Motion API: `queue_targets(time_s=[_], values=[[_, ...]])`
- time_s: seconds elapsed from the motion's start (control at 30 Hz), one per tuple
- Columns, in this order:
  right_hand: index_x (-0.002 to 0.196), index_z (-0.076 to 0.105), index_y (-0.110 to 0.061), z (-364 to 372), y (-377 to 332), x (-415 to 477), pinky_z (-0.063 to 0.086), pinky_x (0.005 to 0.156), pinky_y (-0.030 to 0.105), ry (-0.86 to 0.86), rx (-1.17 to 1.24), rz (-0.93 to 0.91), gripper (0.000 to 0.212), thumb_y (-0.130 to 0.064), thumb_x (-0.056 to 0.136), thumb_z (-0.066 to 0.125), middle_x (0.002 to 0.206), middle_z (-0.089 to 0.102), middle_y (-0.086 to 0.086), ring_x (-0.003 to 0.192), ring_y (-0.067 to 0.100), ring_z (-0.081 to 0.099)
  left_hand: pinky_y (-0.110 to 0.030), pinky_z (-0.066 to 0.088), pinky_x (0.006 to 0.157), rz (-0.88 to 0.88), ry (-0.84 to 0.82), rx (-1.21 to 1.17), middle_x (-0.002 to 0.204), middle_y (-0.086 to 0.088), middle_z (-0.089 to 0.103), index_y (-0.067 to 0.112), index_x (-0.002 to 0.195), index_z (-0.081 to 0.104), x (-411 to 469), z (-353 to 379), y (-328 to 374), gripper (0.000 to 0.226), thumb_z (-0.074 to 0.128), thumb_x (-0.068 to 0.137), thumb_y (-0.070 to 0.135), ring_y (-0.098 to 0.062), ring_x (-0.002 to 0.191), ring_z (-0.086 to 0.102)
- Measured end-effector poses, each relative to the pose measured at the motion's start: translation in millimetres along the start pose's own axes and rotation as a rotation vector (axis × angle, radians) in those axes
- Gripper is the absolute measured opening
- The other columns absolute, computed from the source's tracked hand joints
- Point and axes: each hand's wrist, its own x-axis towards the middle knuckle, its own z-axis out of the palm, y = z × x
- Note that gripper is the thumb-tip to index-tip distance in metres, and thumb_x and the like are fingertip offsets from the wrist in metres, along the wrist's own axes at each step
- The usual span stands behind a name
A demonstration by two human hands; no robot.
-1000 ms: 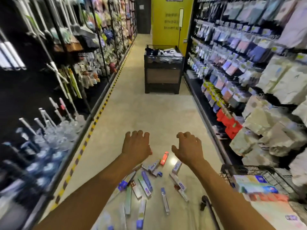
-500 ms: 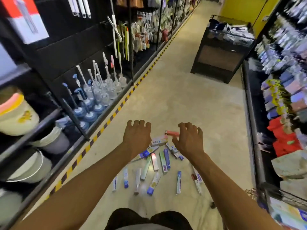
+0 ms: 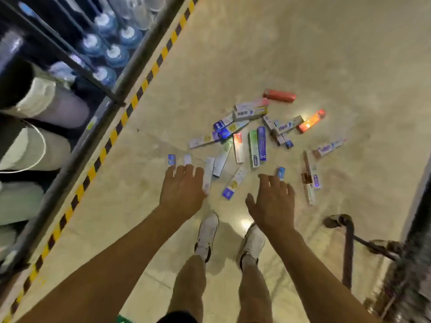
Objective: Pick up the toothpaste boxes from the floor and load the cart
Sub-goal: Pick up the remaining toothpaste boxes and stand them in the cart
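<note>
1. Many boxes [image 3: 253, 148] lie in a loose heap on the floor [image 3: 303, 47]. Some lie side by side and some lie across each other. None is in a hand yet.
2. The left hand [image 3: 184, 190] hangs over the near left edge of the heap. Its fingers are loose and a bit apart, and they hold nothing. A white box [image 3: 208, 173] lies just beside it. I cannot tell if the hand touches any box.
3. The right hand [image 3: 272, 203] hangs over the near right side. Its fingers are spread and hold nothing. A blue box end [image 3: 281, 171] peeks out past the fingertips.
4. Only a dark bar and a wheel of the cart [image 3: 348, 248] show, low on the right near the shoes [image 3: 207, 231]. That part is blurry.
5. The boxes are long and thin and look like shiny card. I think they are light and stiff. They may slip, and a hard squeeze could dent them.
6. A good place to hold one is across its long sides near the middle, with the thumb on one side and the fingers on the other. A flat box may need one edge tipped up first.
7. The red box [image 3: 279, 95] lies at the far edge of the heap, so the near ones look easier to take first
</note>
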Motion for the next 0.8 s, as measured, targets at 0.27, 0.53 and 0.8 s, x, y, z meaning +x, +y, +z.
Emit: queue_targets(time_s=[0.27,0.53,0.8], values=[[0.14,0.048,-0.014,285.9,17.5,70.1,0.049,0.088,0.046,-0.015,0.278,0.261,0.068,-0.043,0.084,0.072,0.125,0.058,0.011,0.108,0.033,0.058,-0.038,0.045,0.067,-0.177,-0.073,-0.072,0.09,-0.011,0.062,0.007,0.111,0.063,88.0,294.1,35.2,0.045,0.075,0.073,0.029,-0.031,0.076,0.061],[0.142,0.042,-0.015,492.9,26.0,127.7,0.046,0.085,0.043,-0.13,0.267,0.307,0.067,-0.047,0.088,0.066,0.126,0.053,0.009,0.111,0.03,0.052,-0.041,0.045,0.069,-0.306,-0.228,-0.132,0.098,-0.014,0.061,0.006,0.107,0.057,133.4,506.7,45.0,0.034,0.063,0.081,0.026,-0.036,0.09,0.062],[0.15,0.03,-0.011,581.9,33.7,187.0,0.053,0.079,0.038,-0.035,0.245,0.435,0.089,-0.052,0.084,0.073,0.137,0.037,0.009,0.118,0.027,0.046,-0.042,0.037,0.064,-0.386,-0.118,-0.271,0.115,-0.015,0.056,0.002,0.144,0.031,193.8,577.9,46.7,0.076,0.061,0.092,0.048,-0.034,0.102,0.059]])
